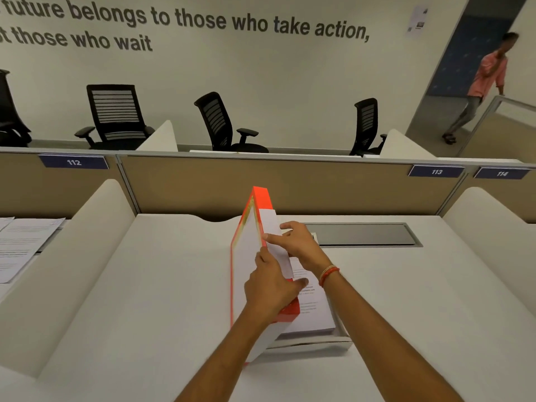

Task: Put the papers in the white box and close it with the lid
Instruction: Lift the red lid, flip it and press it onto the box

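Note:
A stack of printed papers (311, 314) lies in the shallow white box (333, 343) on the desk in front of me. The lid (246, 256), white with orange edges, stands tilted on its left long edge over the box's left side, its hollow side facing right. My left hand (269, 288) grips the lid's right rim near the lower part. Higher up on the same rim, my right hand (298, 242) pinches it with thumb and fingers. The box's left wall is hidden behind the lid.
A grey cable hatch (362, 234) is set in the white desk (162, 285) behind the box. Loose sheets (20, 245) lie on the neighbouring desk at left. A tan partition (290, 187) closes the back. A person (484, 85) walks at far right.

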`<act>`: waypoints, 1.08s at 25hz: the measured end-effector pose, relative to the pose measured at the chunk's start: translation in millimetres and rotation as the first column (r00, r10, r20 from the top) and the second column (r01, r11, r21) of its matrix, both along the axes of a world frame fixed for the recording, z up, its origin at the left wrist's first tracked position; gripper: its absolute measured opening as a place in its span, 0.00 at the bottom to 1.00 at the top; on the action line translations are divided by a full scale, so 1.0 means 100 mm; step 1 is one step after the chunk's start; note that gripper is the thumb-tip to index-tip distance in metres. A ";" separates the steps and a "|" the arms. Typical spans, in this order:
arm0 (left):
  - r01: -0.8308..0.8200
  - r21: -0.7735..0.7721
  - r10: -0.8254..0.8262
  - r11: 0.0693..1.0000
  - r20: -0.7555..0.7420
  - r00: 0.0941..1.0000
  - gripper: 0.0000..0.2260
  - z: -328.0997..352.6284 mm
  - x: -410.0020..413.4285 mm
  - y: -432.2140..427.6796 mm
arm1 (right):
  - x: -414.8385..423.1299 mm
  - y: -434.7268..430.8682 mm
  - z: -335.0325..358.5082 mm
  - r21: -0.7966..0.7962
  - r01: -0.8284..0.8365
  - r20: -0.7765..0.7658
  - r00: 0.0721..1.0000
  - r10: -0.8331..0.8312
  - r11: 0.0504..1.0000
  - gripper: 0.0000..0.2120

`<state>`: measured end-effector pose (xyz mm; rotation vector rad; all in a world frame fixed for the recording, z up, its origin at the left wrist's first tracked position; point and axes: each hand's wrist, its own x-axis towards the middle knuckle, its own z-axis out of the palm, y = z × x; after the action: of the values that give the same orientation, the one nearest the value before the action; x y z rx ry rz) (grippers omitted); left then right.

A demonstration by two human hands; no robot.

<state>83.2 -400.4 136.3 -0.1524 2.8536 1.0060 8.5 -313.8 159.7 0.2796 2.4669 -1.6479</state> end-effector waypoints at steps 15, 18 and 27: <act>-0.262 0.345 0.201 0.901 0.204 0.958 0.33 -1.14 -0.44 -0.89 | 0.04 0.75 -0.44 0.043 0.025 0.051 0.998 -0.027 0.999 0.27; -0.317 0.385 0.216 0.867 0.283 0.934 0.32 -1.31 -0.45 -0.88 | 0.07 0.92 -0.55 0.076 0.043 0.082 0.995 -0.049 0.996 0.32; -0.455 0.621 0.231 0.639 0.409 0.883 0.22 -1.53 -0.50 -0.77 | 0.15 1.31 -0.86 0.085 0.063 0.137 0.988 -0.074 0.994 0.23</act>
<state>33.3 -477.3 -17.1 -0.7295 2.0072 1.8912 23.0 -182.6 73.4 0.4787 2.4469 -1.5010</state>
